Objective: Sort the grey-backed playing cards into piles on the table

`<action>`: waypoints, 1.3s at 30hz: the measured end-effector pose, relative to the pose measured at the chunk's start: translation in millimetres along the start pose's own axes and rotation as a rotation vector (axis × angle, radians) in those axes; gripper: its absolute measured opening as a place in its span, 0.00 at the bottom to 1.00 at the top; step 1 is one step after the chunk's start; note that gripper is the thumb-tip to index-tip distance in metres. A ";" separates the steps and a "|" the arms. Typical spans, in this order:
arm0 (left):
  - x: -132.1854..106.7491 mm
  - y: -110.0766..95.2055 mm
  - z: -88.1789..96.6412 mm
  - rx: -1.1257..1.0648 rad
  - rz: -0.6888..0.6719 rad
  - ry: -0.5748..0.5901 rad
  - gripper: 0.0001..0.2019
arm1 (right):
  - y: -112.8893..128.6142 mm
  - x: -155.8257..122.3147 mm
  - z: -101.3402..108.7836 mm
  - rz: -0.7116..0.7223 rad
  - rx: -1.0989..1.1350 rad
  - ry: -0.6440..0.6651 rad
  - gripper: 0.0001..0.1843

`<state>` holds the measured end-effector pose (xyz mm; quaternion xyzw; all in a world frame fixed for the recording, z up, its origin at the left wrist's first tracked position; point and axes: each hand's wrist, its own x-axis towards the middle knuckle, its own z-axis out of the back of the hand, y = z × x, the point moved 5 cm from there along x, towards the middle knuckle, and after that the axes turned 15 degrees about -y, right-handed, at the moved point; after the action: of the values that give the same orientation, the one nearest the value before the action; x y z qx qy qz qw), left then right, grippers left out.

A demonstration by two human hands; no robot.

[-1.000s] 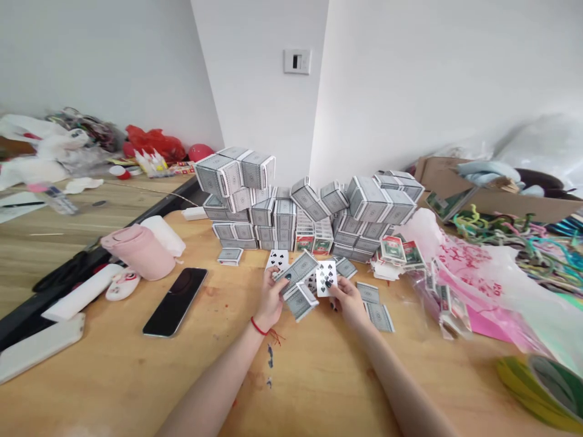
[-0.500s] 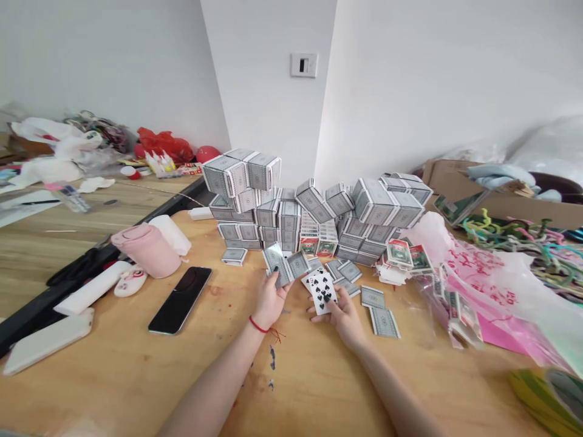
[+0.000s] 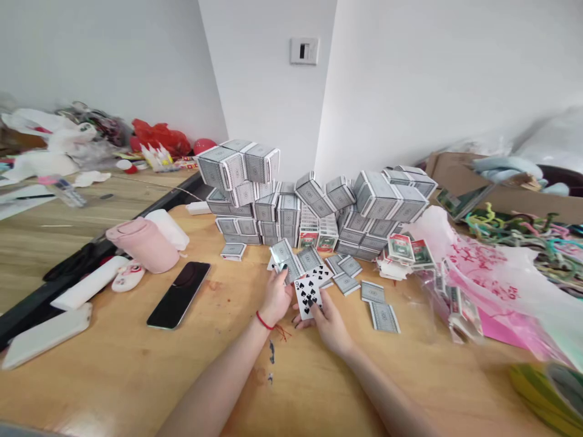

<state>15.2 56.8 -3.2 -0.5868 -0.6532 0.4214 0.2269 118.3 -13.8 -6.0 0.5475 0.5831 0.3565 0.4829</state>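
My left hand [image 3: 276,300], with a red string on its wrist, pinches a grey-backed playing card [image 3: 286,260] bent at its edges; a second grey back [image 3: 310,259] adjoins it, and I cannot tell whether the two are joined. Close beside it, my right hand [image 3: 331,328] grips a playing card with black spades [image 3: 306,294], face up, thumb across its front. Another spade card [image 3: 322,273] shows behind that one. Several grey-backed cards with folded edges [image 3: 346,283] lie just beyond the right hand. A structure of grey card blocks [image 3: 277,212] stands behind both hands.
A black phone [image 3: 178,295] and a pink pouch-like item [image 3: 143,244] are on the left. Opened card boxes [image 3: 401,249], a pink-and-white plastic bag [image 3: 487,273] and a roll of yellow-green tape [image 3: 537,388] are on the right. A cardboard box [image 3: 496,194] stands behind them.
My right hand has moved left with its spade card, closer to my left hand. The left hand with its grey-backed card has shifted slightly right. The view has tilted a little.
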 end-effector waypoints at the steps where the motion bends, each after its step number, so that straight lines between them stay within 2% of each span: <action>1: 0.8 1.0 0.3 -0.021 0.018 -0.001 0.11 | -0.7 0.2 0.6 0.008 -0.008 -0.006 0.21; 4: 3.7 4.8 1.5 -0.115 0.105 -0.011 0.10 | -2.6 0.7 1.6 0.030 -0.030 -0.021 0.20; 7: 4.2 6.2 2.3 -0.150 0.135 -0.033 0.10 | -3.4 0.6 1.2 0.039 -0.048 -0.019 0.18; 14: -9.2 17.2 0.2 0.024 0.216 -0.008 0.14 | -7.2 0.3 -1.8 0.025 -0.078 0.029 0.16; 20: -8.9 13.0 0.4 0.087 0.059 0.014 0.13 | -5.4 -0.3 -2.5 -0.001 -0.128 0.046 0.14; 25: -12.2 11.9 -2.6 0.104 0.057 0.052 0.14 | -3.2 2.7 0.8 0.023 -0.124 0.019 0.15; 28: -13.1 8.8 -5.5 0.022 0.084 0.137 0.12 | -3.7 5.1 4.2 0.017 -0.127 0.012 0.16; 31: -10.2 -1.6 -7.3 -0.145 0.169 0.229 0.11 | -3.0 4.7 5.3 0.005 -0.156 0.052 0.14; 34: -6.9 -17.5 -9.4 -0.298 0.301 0.305 0.17 | -1.5 1.4 2.9 -0.006 -0.202 0.112 0.12; 36: -4.2 -27.8 -9.2 -0.359 0.332 0.295 0.18 | -1.4 -1.4 -0.2 -0.022 -0.226 0.147 0.12; 39: -0.3 -33.3 -7.2 -0.392 0.336 0.215 0.19 | -3.2 -5.1 -5.9 -0.055 -0.244 0.192 0.11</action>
<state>1.8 60.0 28.0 -0.7609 -0.5879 0.2541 0.1037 111.5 -18.7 -6.4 0.4321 0.5937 0.4619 0.4975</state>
